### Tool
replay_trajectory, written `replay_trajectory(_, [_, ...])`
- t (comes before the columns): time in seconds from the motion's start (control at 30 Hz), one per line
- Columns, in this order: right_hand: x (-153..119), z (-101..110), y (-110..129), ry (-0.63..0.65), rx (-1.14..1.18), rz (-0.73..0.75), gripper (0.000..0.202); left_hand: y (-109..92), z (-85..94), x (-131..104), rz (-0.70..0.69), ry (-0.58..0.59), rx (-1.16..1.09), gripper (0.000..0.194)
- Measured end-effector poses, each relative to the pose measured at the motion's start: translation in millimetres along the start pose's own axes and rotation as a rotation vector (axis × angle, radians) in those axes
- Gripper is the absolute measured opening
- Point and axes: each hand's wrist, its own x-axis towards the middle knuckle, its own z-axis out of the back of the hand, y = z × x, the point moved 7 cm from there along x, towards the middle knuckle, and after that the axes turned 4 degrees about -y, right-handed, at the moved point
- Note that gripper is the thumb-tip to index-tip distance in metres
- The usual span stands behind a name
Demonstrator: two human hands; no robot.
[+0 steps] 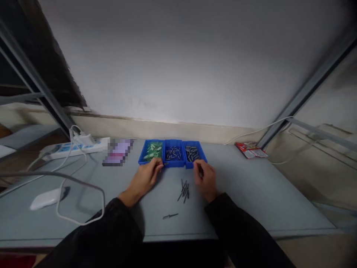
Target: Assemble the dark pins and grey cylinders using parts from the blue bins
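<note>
Blue trays (174,164) | by worktop's (237,208) rear edge | your left hand (145,176) seems to pinch a small piece (166,163); your right hand (206,180) curls, grip unclear; steady fingertips suit moving it

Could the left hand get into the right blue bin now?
Probably not easily: the left hand is by the left bin, and the right hand crowds the front of the right bin.

- table (242,190): smooth, matt grey
- bins (174,163): blue plastic, slightly glossy
- screws (185,190): dark, metallic-looking
- power strip (95,146): smooth white plastic
- packet (251,150): shiny, crinkled red wrapping
- sleeves (237,227): soft black cloth
- wall (178,67): matt
</note>
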Motion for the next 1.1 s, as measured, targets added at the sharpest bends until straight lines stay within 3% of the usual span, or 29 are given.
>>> replay_trajectory(0.2, [-7,-1,23,-0.011,-0.004,0.086,0.012,-5,-2.3,-4,0.054,-0.039,-0.021,0.017])
replay_trajectory(0.3, [-5,-5,28,0.03,-0.008,0.115,0.013,-7,-2.3,0,0.061,0.009,-0.025,0.018])
replay_trajectory(0.4, [9,-16,37,0.135,-0.066,0.282,0.014,-13,-7.3,12,0.038,0.103,-0.028,0.018])
replay_trajectory(0.47, [24,-22,42,0.132,-0.097,0.403,0.018,-19,-14.0,20,0.005,0.163,-0.04,0.017])
replay_trajectory(0.53, [42,-27,38,0.085,-0.091,0.384,0.021,-27,-17.8,26,-0.031,0.144,-0.087,0.017])
replay_trajectory(0.63, [57,-38,32,0.038,-0.062,0.35,0.023,-33,-18.0,27,-0.04,0.013,-0.181,0.018])
replay_trajectory(0.83, [38,-54,31,0.113,-0.064,0.365,0.024,-28,-25.9,13,-0.019,0.045,-0.175,0.015])
replay_trajectory(1.1, [36,-34,25,0.079,0.05,0.166,0.023,-15,-15.0,39,-0.058,0.15,-0.08,0.017])
